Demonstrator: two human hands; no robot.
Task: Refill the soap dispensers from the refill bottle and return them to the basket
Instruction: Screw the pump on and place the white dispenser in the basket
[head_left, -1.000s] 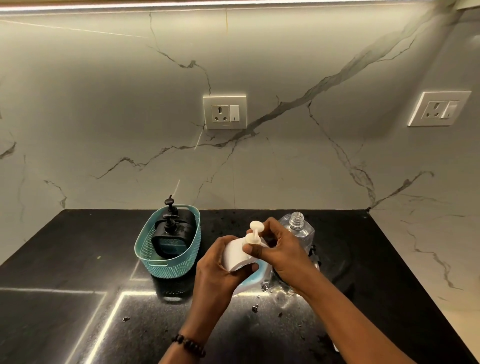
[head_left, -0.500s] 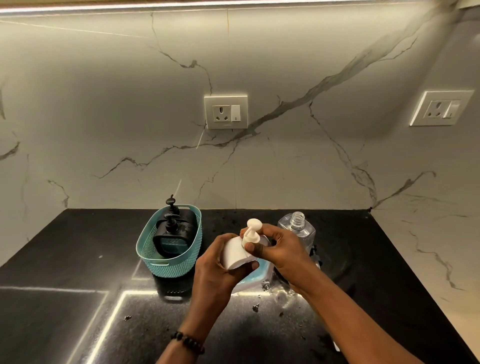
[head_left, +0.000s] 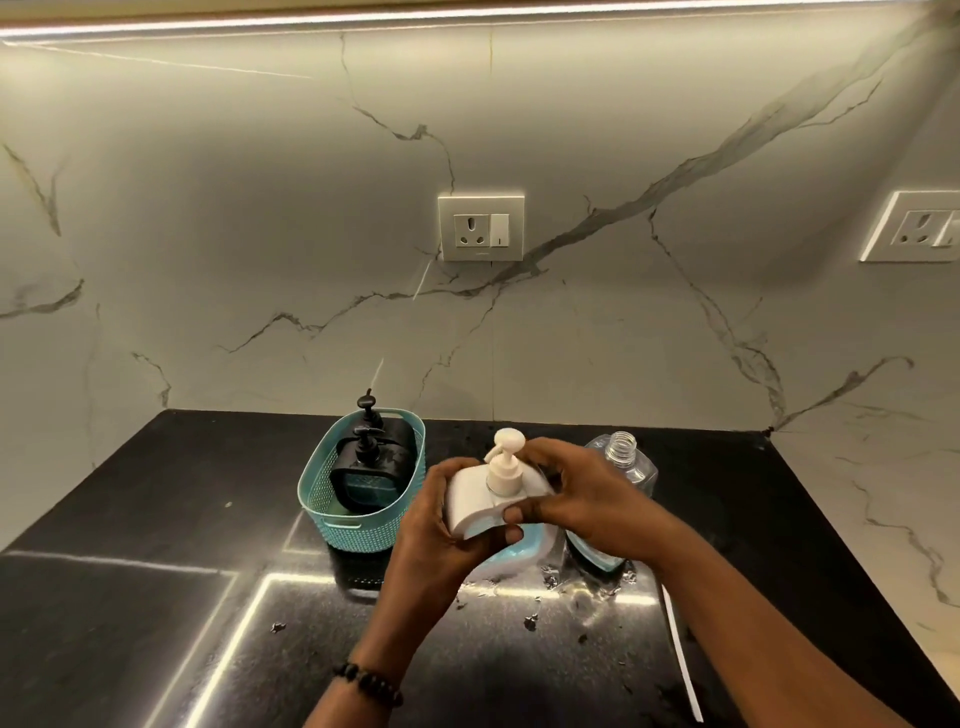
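Observation:
A white soap dispenser (head_left: 470, 491) with a cream pump head (head_left: 504, 467) is held over the black counter. My left hand (head_left: 441, 535) grips its left side and underside. My right hand (head_left: 582, 493) clasps its right side, thumb on the front. Behind my right hand stands a clear refill bottle (head_left: 621, 462), cap off, with blue liquid low inside. To the left sits a teal basket (head_left: 358, 525) holding two black pump dispensers (head_left: 363, 467).
The black counter (head_left: 156, 571) meets a marble backsplash with two wall sockets (head_left: 480, 227). A thin white strip (head_left: 680, 660) lies on the counter at the right. Small scraps are scattered in front of the bottle.
The dispenser has turned more upright and both hands have shifted on it; my right hand has moved from the pump collar to the dispenser's side.

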